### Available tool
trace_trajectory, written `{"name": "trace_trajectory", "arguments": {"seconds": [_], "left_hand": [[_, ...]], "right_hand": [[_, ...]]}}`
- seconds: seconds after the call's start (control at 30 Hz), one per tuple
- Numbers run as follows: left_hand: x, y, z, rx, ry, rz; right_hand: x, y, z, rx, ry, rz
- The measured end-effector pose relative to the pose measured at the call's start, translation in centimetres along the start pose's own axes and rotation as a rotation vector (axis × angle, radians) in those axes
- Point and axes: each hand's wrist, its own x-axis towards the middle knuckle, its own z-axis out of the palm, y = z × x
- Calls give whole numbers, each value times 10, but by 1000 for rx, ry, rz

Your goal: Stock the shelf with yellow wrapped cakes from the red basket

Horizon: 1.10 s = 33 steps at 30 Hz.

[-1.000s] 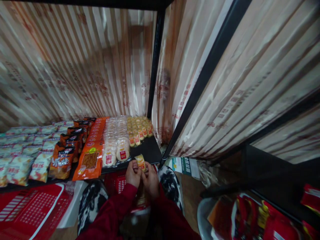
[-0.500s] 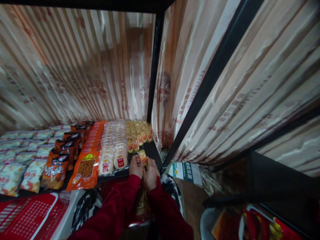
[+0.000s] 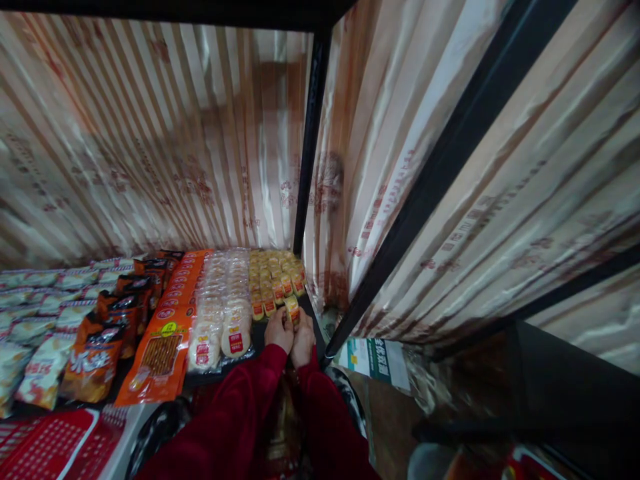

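I see the left hand (image 3: 279, 333) and right hand (image 3: 303, 339) with fingertips nearly closed on one small yellow packet (image 3: 292, 307) by the right edge of the shelf (image 3: 258, 332), where bumping the close-set yellow rows (image 3: 273, 275) just behind could tip them.

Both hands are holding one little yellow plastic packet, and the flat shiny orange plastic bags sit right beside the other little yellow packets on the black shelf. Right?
Not quite: the flat shiny orange plastic bags sit right beside the round white clear-wrapped packs, which separate them from the other little yellow packets. The head view shows this. The rest stands.
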Motion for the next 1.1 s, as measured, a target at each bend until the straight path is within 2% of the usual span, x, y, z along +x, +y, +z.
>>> {"name": "trace_trajectory", "arguments": {"seconds": [0.23, 0.57, 0.83, 1.1], "left_hand": [[9, 16, 1, -29, -40, -19], [25, 16, 6, -55, 8, 6], [31, 20, 5, -44, -11, 19], [31, 16, 6, -20, 9, 60]], "right_hand": [[25, 10, 12, 92, 30, 45], [45, 7, 16, -31, -20, 21], [49, -2, 20, -74, 0, 31], [49, 1, 17, 48, -29, -35]]}}
